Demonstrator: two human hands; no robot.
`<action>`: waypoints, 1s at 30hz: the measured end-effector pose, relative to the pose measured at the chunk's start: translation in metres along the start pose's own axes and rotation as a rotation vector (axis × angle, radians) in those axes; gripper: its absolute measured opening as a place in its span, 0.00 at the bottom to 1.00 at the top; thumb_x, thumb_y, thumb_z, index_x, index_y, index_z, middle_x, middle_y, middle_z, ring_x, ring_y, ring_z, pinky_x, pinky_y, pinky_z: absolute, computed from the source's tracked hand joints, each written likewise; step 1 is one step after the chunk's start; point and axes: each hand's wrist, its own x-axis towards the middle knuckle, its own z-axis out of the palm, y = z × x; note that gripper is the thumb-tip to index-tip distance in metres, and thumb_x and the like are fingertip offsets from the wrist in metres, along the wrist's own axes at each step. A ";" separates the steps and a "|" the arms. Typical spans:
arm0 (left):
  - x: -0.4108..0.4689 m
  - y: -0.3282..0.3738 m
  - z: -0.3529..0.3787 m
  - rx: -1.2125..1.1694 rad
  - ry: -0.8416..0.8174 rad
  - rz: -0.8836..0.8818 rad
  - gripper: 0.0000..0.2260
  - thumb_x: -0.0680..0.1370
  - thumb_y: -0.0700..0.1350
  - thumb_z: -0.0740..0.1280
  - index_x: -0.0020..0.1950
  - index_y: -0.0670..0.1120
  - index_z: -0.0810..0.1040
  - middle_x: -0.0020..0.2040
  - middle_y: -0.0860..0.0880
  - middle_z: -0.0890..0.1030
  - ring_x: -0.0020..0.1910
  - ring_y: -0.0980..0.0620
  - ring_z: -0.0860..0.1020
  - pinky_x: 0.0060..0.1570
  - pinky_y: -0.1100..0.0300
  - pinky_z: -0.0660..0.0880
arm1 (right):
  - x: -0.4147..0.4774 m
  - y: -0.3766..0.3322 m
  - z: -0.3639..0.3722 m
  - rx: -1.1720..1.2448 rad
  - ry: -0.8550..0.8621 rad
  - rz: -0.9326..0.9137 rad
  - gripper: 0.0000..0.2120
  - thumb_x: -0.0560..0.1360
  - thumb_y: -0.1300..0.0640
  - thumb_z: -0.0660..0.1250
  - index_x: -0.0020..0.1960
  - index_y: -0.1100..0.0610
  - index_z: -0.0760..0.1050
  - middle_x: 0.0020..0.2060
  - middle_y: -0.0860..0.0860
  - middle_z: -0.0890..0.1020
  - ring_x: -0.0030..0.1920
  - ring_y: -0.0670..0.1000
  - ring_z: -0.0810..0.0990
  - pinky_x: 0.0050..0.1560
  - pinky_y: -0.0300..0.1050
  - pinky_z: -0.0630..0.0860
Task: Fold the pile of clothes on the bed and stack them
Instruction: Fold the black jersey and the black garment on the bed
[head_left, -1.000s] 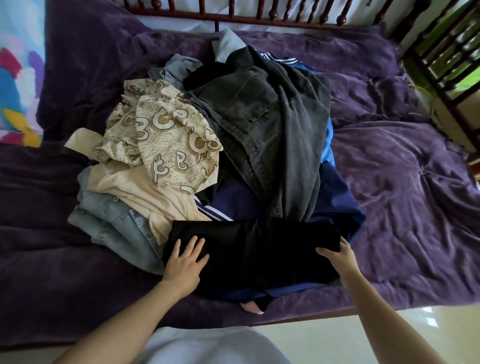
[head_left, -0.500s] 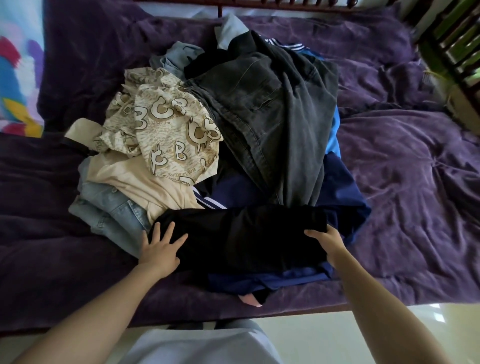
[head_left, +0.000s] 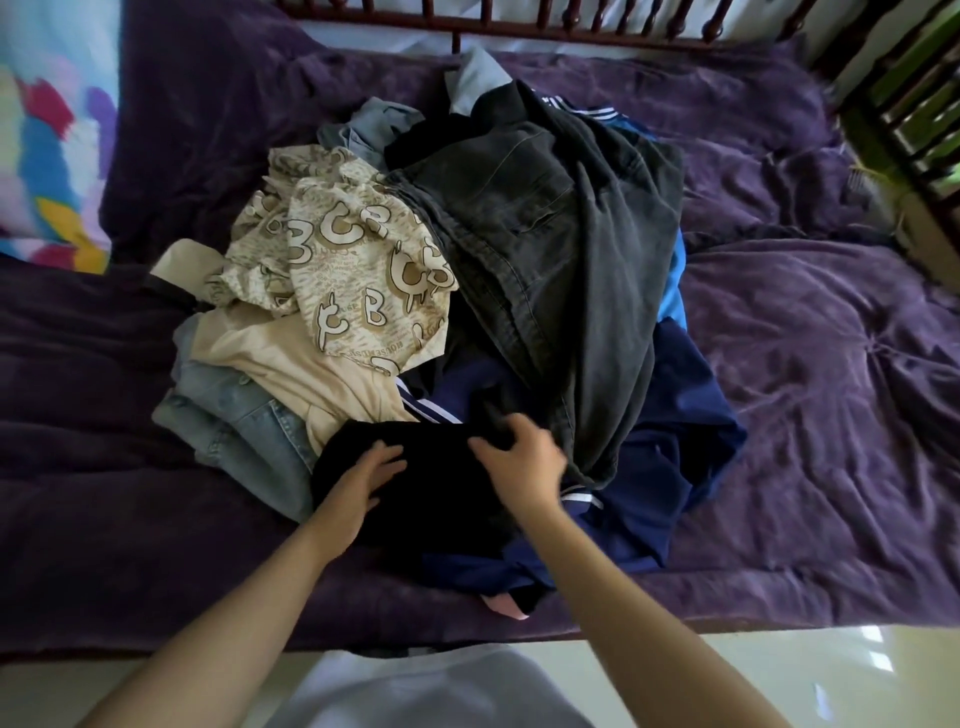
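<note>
A loose pile of clothes lies in the middle of the bed. At its near edge is a folded black garment (head_left: 436, 488). My left hand (head_left: 358, 483) rests flat on its left part, fingers apart. My right hand (head_left: 524, 462) presses on its right part with fingers curled into the cloth. Behind it lie dark grey jeans (head_left: 550, 249), a cream shirt with a letter print (head_left: 353, 260), a plain beige top (head_left: 291, 364), light blue jeans (head_left: 234, 421) and a navy garment with white stripes (head_left: 670, 447).
A purple quilted blanket (head_left: 810, 395) covers the bed. A dark wooden rail (head_left: 571, 21) runs along the far side and another wooden frame (head_left: 914, 119) stands at the right. A colourful cloth (head_left: 47, 145) lies at far left. The bed's near edge meets a pale floor (head_left: 810, 670).
My right hand has swept left across the black garment, folding its right part over, so it is now narrower. My left hand shifted right onto it. The camera tilted slightly.
</note>
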 end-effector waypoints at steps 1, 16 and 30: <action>0.001 0.004 -0.005 -0.169 0.004 -0.049 0.20 0.80 0.59 0.49 0.60 0.51 0.74 0.55 0.47 0.79 0.53 0.50 0.75 0.57 0.52 0.65 | -0.004 -0.013 0.015 0.000 -0.112 -0.052 0.15 0.72 0.50 0.69 0.56 0.54 0.77 0.52 0.53 0.82 0.57 0.56 0.77 0.60 0.49 0.70; 0.006 0.000 -0.026 0.216 0.426 0.244 0.23 0.73 0.30 0.64 0.67 0.43 0.71 0.60 0.47 0.76 0.60 0.49 0.74 0.63 0.55 0.70 | -0.029 0.059 0.074 -0.394 -0.396 -0.188 0.31 0.76 0.55 0.60 0.76 0.47 0.52 0.76 0.50 0.53 0.72 0.57 0.60 0.69 0.49 0.62; -0.015 -0.054 -0.055 1.570 0.211 1.039 0.17 0.69 0.43 0.63 0.56 0.43 0.80 0.57 0.43 0.81 0.62 0.45 0.71 0.59 0.49 0.68 | -0.048 0.032 0.115 -0.211 -0.618 -0.457 0.29 0.72 0.67 0.57 0.72 0.56 0.63 0.71 0.52 0.68 0.71 0.56 0.64 0.68 0.45 0.60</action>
